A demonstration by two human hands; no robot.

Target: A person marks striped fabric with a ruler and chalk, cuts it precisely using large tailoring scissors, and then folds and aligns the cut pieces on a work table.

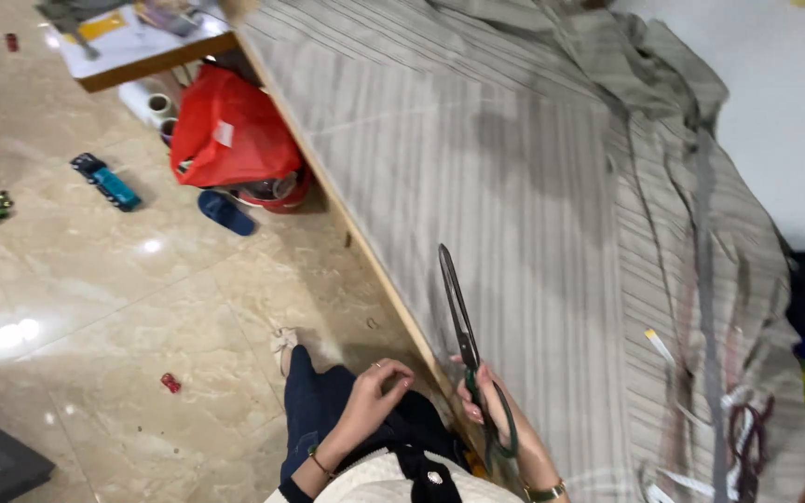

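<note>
the right hand (pixel 488 396), low in the frame just right of centre, has its fingers closed through the dark green handles of a pair of long scissors (pixel 463 326). the blades are shut and point up toward the middle of the frame, over the striped grey cloth (pixel 533 186) spread on the table, close to its wooden edge (pixel 365 251). the left hand (pixel 375 391), bottom centre, holds nothing; its fingers are loosely curled above the knee. this looks like the step just before a cut. a next move would call for opening the blades and steadying the cloth with the free hand.
</note>
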